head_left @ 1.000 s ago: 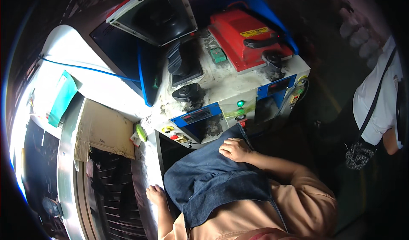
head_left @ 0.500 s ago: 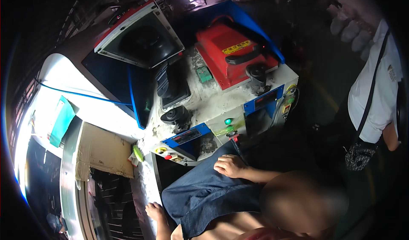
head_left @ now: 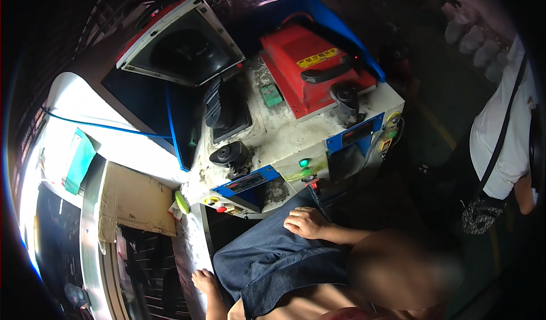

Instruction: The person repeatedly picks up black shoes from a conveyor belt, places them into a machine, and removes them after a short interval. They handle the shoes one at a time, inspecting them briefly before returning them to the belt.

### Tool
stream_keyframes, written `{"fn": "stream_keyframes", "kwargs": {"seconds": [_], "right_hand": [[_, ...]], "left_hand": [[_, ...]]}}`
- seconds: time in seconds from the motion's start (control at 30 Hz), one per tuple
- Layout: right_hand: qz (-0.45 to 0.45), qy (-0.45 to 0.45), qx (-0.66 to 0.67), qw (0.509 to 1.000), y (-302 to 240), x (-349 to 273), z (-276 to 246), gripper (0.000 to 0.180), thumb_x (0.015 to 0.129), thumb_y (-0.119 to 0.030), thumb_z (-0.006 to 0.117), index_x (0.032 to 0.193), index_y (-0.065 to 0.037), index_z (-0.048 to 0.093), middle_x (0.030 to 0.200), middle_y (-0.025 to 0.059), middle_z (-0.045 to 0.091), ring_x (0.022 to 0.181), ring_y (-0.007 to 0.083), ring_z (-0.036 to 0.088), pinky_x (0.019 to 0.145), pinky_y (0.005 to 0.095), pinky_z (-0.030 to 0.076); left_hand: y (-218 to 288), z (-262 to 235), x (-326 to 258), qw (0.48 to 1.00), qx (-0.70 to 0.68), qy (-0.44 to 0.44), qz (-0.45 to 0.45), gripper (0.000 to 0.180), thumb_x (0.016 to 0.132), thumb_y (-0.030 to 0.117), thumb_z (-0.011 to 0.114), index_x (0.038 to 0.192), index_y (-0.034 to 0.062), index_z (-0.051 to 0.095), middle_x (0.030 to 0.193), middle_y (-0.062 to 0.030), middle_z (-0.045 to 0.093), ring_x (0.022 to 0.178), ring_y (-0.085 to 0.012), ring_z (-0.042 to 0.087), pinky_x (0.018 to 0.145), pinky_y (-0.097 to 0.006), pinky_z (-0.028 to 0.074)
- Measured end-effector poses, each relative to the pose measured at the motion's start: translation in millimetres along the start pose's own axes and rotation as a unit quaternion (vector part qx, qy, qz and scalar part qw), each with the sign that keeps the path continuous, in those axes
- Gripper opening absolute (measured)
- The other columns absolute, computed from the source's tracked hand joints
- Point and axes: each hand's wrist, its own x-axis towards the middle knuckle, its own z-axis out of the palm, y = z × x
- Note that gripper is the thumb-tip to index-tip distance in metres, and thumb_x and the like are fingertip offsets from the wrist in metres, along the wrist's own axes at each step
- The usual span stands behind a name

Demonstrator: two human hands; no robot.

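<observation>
Dim workshop, dark floor; a person in a white shirt (head_left: pixel 500 144) stands at the right edge of the frame. Centre frame: a grimy white machine console (head_left: pixel 284 144) with a red cover (head_left: pixel 307 70) at upper centre, a tilted screen hood (head_left: pixel 182 41) at upper left, a black joystick knob (head_left: pixel 227 154), a green lamp (head_left: pixel 304 162) and a blue front panel (head_left: pixel 250 182).

Right hand (head_left: pixel 306 222): lies palm down on a dark blue cloth (head_left: pixel 273 257) over the lap, fingers loosely curled, grip closed on nothing. Left hand: not in view; a bare foot (head_left: pixel 205 280) shows at lower centre-left.

Key relation: the console front lies just above the right hand in the frame, the green lamp nearest, the joystick knob further to the upper left. The cloth's long axis runs from lower left to upper right, ending under the hand.

Versus 0.5 s ago: the hand rests at the same spot on the cloth; the view has shifted slightly, console a little lower in frame.
</observation>
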Motion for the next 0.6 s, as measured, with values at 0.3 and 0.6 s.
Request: {"fn": "stream_keyframes", "kwargs": {"seconds": [0.3,0.6], "right_hand": [[0.0,0.004,0.002,1.0,-0.2,1.8,-1.3,0.016,0.088,-0.021,0.067,0.081,-0.007,0.064,0.076,0.0074,0.061,0.072,0.0271,0.063,0.067,0.0377,0.051],[0.002,0.001,0.001,1.0,-0.5,1.4,-1.4,0.016,0.089,-0.022,0.066,0.081,-0.008,0.064,0.076,0.0075,0.061,0.072,0.0275,0.063,0.067,0.038,0.051]], "left_hand": [[1.6,-2.5,0.2,1.0,-0.004,0.0,0.006,0.025,0.091,0.025,0.058,0.085,0.0007,0.06,0.091,-0.0173,0.059,0.091,-0.0371,0.056,0.078,-0.05,0.044],[-1.9,1.8,-0.1,1.0,-0.004,0.013,0.017,0.025,0.09,0.025,0.058,0.084,0.0,0.059,0.09,-0.0181,0.058,0.089,-0.038,0.056,0.076,-0.05,0.044]]}}
